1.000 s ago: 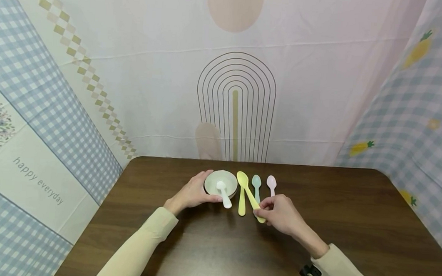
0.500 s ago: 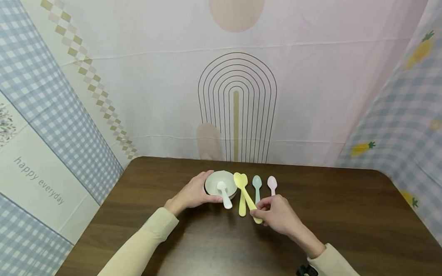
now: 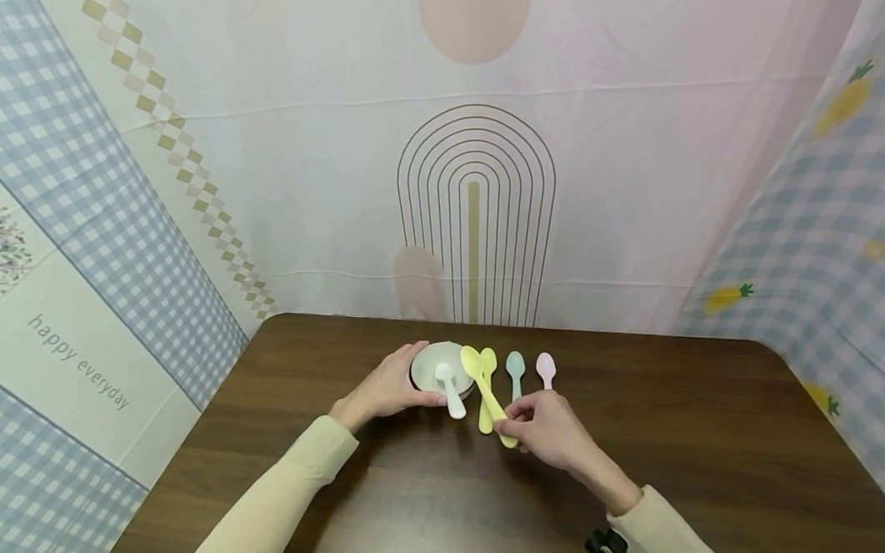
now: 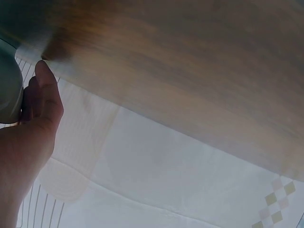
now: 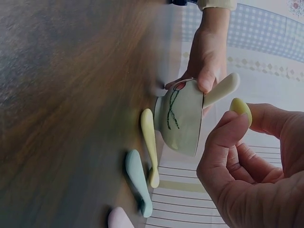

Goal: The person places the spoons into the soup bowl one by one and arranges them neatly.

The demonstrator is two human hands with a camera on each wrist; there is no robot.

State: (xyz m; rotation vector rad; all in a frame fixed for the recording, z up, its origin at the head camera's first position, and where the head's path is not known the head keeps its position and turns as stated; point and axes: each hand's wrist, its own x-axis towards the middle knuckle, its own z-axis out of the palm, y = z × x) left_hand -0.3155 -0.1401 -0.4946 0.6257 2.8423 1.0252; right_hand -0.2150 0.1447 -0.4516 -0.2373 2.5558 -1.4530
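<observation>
My left hand [image 3: 389,382] grips the left side of a pale bowl [image 3: 425,361], thumb at its near rim. A white spoon [image 3: 450,390] leans in the bowl, its handle over the near edge. Between thumb and fingers, my right hand [image 3: 550,431] pinches the handle end of a yellow spoon [image 3: 487,394], whose head is at the bowl's right rim. Under it lies another yellow spoon [image 3: 486,419] on the table. The right wrist view shows the bowl [image 5: 185,118] from the side, with a dark green pattern, and the held spoon's handle tip [image 5: 241,110].
Right of the yellow spoons, a mint spoon [image 3: 515,369] and a pink spoon [image 3: 546,369] lie on the brown wooden table [image 3: 400,508], heads toward its far edge. A patterned cloth [image 3: 327,179] hangs behind the table.
My right hand has moved left with the yellow spoon, whose head has passed across the lying yellow spoon to the bowl's rim. The left hand and bowl have stayed in place.
</observation>
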